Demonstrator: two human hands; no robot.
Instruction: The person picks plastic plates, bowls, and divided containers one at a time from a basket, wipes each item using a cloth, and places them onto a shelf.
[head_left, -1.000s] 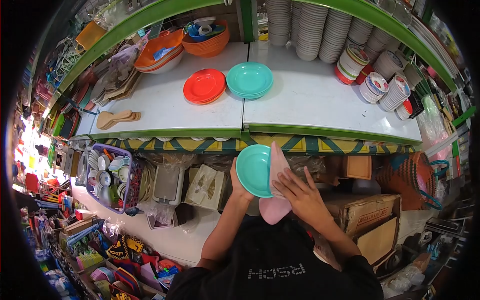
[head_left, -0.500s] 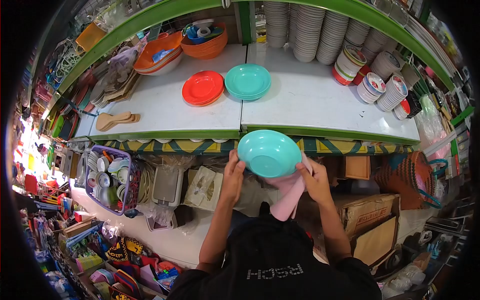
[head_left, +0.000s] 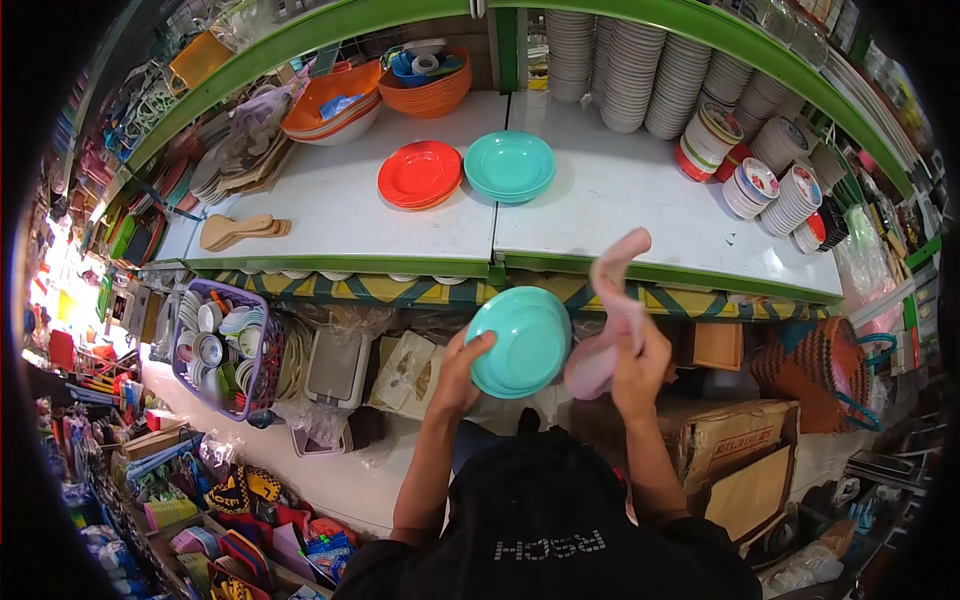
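A turquoise plate (head_left: 520, 342) is held up in front of the shelf edge, its underside facing me. My left hand (head_left: 460, 372) grips its left rim, thumb lying on the underside. Just right of the plate, my right hand (head_left: 640, 372) is closed on a pink cloth (head_left: 612, 345), which is partly blurred and sticks up above the fingers. The cloth and the plate look apart. On the white shelf (head_left: 600, 215) lie a stack of turquoise plates (head_left: 510, 166) and a stack of red plates (head_left: 419, 174), side by side.
Orange bowls (head_left: 425, 92) and wooden paddles (head_left: 243, 231) are at the shelf's left, stacked white bowls (head_left: 632, 78) at its back right. Below are a purple basket of dishes (head_left: 262, 368), a cardboard box (head_left: 735, 440) and a woven bag (head_left: 800, 385).
The plate was first front side up, then turned over to its underside. My right hand with the cloth has moved off the plate to the right, and the cloth has swung up.
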